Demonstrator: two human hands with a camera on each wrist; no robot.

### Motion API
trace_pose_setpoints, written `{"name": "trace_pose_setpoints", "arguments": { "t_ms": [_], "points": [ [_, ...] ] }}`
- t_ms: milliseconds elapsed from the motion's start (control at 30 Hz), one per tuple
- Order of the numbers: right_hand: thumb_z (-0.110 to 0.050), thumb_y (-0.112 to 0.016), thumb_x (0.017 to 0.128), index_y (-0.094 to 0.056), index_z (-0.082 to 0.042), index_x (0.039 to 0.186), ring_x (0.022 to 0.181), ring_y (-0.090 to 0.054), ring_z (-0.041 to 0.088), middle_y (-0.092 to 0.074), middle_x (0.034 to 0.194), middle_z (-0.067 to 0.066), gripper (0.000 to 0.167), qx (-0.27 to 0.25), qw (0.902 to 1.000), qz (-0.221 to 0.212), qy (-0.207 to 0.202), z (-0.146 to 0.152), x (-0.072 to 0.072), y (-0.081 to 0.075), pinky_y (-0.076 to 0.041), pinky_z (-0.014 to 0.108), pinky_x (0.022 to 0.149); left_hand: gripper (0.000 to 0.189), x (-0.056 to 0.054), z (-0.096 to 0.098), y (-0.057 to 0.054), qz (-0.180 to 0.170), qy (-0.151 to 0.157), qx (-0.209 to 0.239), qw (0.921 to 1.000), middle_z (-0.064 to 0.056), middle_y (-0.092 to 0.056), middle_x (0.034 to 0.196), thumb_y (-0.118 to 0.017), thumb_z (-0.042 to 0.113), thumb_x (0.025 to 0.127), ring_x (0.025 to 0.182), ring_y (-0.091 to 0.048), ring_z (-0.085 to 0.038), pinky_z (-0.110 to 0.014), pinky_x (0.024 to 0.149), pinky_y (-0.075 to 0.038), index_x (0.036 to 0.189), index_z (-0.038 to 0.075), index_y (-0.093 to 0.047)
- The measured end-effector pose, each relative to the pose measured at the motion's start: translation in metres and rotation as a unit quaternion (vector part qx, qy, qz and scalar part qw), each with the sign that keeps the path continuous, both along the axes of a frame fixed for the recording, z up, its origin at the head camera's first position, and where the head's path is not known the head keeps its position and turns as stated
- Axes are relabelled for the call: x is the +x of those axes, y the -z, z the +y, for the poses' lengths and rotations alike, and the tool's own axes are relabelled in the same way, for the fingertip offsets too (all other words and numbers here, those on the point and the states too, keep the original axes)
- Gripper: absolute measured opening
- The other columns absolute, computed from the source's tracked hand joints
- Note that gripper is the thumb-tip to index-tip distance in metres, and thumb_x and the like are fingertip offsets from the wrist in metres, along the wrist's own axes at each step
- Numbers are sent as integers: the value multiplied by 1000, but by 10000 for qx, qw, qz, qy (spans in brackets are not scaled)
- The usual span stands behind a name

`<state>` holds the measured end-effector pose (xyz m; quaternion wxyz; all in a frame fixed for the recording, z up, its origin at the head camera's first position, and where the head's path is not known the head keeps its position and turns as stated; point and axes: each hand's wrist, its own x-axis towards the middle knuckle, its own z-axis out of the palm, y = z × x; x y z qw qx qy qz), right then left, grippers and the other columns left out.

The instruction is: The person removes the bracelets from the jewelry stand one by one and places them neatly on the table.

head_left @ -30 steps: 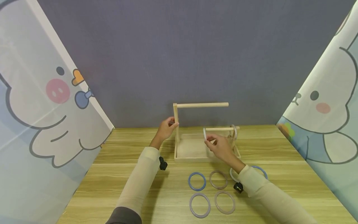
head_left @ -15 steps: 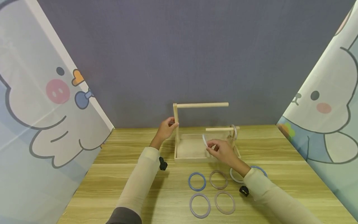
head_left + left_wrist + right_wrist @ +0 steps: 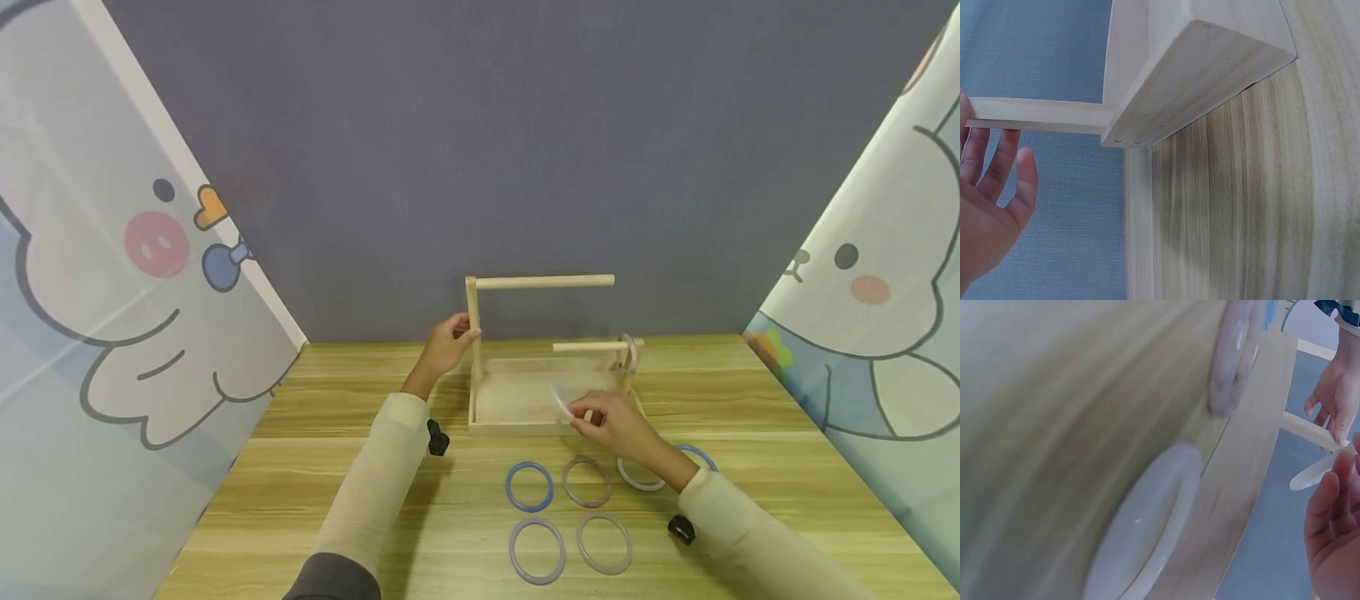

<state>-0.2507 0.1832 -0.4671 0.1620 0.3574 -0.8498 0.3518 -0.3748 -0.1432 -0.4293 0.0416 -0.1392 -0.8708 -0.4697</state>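
Observation:
A wooden stand (image 3: 517,428) has a tray base, a tall left post (image 3: 474,308) with a high rod, and a lower rod (image 3: 585,346) at right. My left hand (image 3: 444,346) holds the tall post between thumb and fingers. The left wrist view shows the left fingers (image 3: 999,162) against that post (image 3: 1041,117). Just above the tray's front, my right hand (image 3: 611,421) pinches a white bangle (image 3: 560,402), blurred and tilted. The right wrist view shows this bangle (image 3: 1311,477) at the right fingertips. Another pale bangle (image 3: 633,357) hangs on the lower rod's right end.
In front of the stand lie a blue bangle (image 3: 529,509), a brownish one (image 3: 587,505), a lilac one (image 3: 537,581) and a pinkish one (image 3: 603,572). A white bangle (image 3: 639,487) and another blue one (image 3: 702,455) are partly behind the right arm. A grey wall (image 3: 480,167) stands behind.
My right hand has moved down and to the right with the white bangle, away from the lower rod's free end. The left hand keeps its place on the post.

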Motion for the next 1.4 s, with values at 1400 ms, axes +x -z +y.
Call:
{"name": "trace_pose_setpoints", "arguments": {
  "t_ms": [1400],
  "points": [
    [1, -84, 78, -80, -17, 95, 63, -45, -11, -67, 80, -13, 25, 550, 9846, 289, -1636, 60, 51, 18, -37, 2, 53, 41, 0, -1, 2, -33, -21, 61, 10000, -12, -63, 134, -59, 33, 105, 124, -62, -33, -51, 104, -51, 139, 11, -58]
  ]
}}
